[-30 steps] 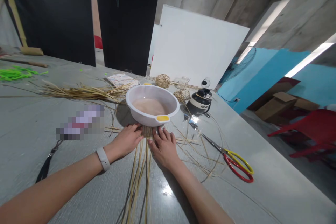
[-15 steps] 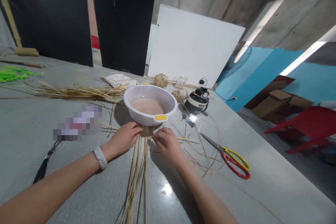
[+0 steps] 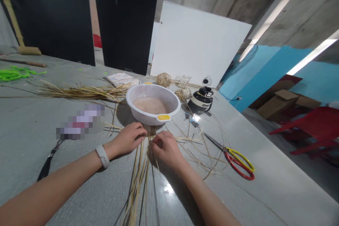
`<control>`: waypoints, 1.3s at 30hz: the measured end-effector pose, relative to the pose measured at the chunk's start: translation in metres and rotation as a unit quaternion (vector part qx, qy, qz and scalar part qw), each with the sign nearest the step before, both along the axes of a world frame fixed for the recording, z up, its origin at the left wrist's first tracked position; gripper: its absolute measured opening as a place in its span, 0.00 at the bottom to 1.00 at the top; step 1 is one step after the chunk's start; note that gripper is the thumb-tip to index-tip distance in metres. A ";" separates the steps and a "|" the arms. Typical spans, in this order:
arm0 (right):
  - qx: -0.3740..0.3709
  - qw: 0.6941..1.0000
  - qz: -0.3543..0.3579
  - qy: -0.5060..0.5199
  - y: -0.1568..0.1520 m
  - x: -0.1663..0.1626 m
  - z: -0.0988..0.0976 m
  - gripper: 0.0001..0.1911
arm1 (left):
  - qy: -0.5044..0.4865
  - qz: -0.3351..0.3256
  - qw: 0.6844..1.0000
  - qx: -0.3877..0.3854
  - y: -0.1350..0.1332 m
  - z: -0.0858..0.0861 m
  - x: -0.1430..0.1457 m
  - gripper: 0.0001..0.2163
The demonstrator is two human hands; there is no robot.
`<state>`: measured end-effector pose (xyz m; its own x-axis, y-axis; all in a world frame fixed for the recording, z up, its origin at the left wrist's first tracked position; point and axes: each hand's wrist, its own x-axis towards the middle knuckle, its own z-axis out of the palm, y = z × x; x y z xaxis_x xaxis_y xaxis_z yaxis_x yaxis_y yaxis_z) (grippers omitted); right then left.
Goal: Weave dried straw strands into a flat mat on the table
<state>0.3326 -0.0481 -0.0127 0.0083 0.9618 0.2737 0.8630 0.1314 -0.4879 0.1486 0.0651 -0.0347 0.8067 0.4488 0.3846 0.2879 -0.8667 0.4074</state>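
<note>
A fan of long thin straw strands [image 3: 139, 176] lies on the grey table [image 3: 79, 190], running from the near edge up to a white basin [image 3: 153, 104] of cloudy water. My left hand [image 3: 128, 138], a white band on its wrist, presses fingers-down on the strands just in front of the basin. Right beside it my right hand [image 3: 165, 149] has curled its fingers in a pinch on a strand. The woven centre between the two hands is mostly hidden.
Red and yellow scissors [image 3: 233, 157] lie to the right. A loose straw bundle [image 3: 82, 92] lies at the left. Two woven balls [image 3: 163, 79], a black pot [image 3: 202, 101] and black and white boards stand behind. A blurred item [image 3: 81, 122] and strap [image 3: 47, 164] lie left.
My right hand went from lying flat with spread fingers to a curled pinch on a strand and drew slightly nearer. My left hand stayed pressing in place.
</note>
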 end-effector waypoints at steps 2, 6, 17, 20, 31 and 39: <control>-0.002 1.000 -0.003 0.009 0.001 0.001 -0.002 0.04 | -0.002 -0.008 1.000 -0.001 -0.001 0.000 0.000 0.06; 0.006 1.000 -0.002 0.013 0.004 0.002 -0.005 0.06 | -0.001 -0.009 1.000 -0.002 -0.001 -0.002 0.001 0.06; -0.018 0.999 -0.037 -0.019 0.004 -0.003 -0.006 0.04 | 0.002 -0.015 1.000 0.009 -0.002 -0.002 0.001 0.07; -0.025 0.999 -0.041 -0.017 0.005 -0.004 -0.005 0.04 | -0.002 -0.021 1.000 0.009 -0.002 -0.001 0.002 0.08; -0.050 0.997 -0.048 -0.029 0.003 -0.016 -0.002 0.05 | 0.000 -0.031 1.000 0.006 -0.005 0.002 0.002 0.09; -0.086 0.994 -0.062 -0.027 0.003 -0.019 -0.002 0.02 | -0.004 -0.038 0.999 0.003 -0.005 0.002 0.001 0.10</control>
<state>0.3133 -0.0455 -0.0149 0.1194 0.9869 0.1083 0.8929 -0.0590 -0.4464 0.1500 0.0603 -0.0329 0.8347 0.3844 0.3943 0.2182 -0.8883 0.4041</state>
